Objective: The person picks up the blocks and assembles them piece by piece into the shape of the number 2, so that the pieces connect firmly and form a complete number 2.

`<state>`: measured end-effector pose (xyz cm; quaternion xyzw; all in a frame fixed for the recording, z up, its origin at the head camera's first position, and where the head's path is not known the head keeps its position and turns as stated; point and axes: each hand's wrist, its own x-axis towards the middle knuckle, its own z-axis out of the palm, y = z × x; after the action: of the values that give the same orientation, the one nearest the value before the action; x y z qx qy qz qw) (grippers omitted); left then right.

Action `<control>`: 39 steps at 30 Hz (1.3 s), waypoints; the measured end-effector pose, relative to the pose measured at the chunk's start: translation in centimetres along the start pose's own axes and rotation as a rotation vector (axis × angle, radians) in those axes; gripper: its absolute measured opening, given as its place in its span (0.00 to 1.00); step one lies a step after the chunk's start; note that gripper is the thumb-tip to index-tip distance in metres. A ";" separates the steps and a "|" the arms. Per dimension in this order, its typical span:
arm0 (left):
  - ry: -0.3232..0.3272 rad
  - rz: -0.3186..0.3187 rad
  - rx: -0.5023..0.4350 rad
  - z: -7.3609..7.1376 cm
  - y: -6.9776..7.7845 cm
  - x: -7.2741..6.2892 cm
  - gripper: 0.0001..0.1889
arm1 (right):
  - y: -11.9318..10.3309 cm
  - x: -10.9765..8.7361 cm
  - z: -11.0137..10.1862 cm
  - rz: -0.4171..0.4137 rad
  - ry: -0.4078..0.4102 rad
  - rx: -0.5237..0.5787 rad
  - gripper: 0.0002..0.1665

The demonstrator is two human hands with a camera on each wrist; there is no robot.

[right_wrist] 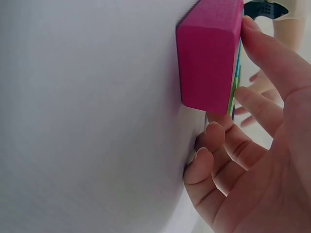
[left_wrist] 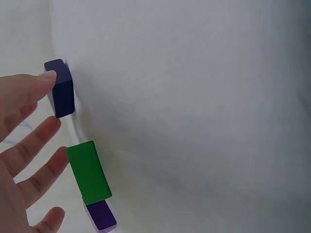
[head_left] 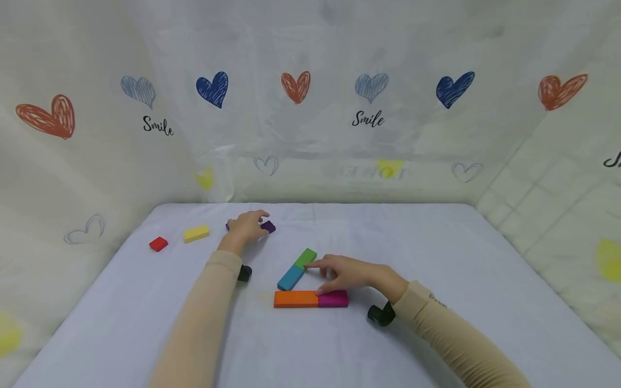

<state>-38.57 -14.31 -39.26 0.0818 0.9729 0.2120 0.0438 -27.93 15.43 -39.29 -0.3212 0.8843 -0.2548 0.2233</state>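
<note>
My left hand (head_left: pixel 246 226) reaches over a row of blocks at the back left, fingers spread. Its thumb touches a dark blue-violet block (left_wrist: pixel 63 90). A dark green block (left_wrist: pixel 90 172) lies by its fingertips, followed by a purple block (left_wrist: pixel 101 215); the hand hides the green one in the head view. My right hand (head_left: pixel 353 272) rests its thumb where an orange block (head_left: pixel 296 299) meets a magenta block (head_left: pixel 333 299). Its index fingertip touches a light green block (head_left: pixel 305 258), which sits end to end with a blue block (head_left: pixel 290 277) in a slanted line.
A yellow block (head_left: pixel 196 234) and a red block (head_left: pixel 158 244) lie at the left on the white-covered table (head_left: pixel 417 242). A white curtain (head_left: pixel 330 43) with printed hearts stands behind. Black wrist cameras (head_left: pixel 381 314) hang beneath both forearms.
</note>
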 end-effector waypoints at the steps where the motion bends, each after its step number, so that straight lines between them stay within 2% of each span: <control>1: -0.008 -0.006 0.003 0.1 -0.1 0.0 0.29 | 0.0 0.0 0.1 -0.003 -0.003 0.001 0.38; 10: -0.010 0.008 0.008 0.4 0.1 0.0 0.26 | -0.2 0.2 0.1 0.020 -0.004 -0.014 0.38; 19: -0.043 -0.034 -0.025 -0.2 0.1 -0.3 0.25 | -0.3 0.1 0.1 0.003 -0.006 -0.011 0.39; 28: -0.051 -0.003 -0.044 -0.5 0.5 -0.6 0.25 | -0.2 0.0 0.0 0.002 -0.008 -0.009 0.39; 39: -0.062 0.064 -0.047 -0.3 1.3 -0.8 0.25 | -0.3 0.0 0.1 0.012 -0.008 -0.012 0.38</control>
<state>-37.62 -13.38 -38.40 0.1183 0.9626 0.2336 0.0692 -27.79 15.18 -39.18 -0.3180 0.8869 -0.2468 0.2267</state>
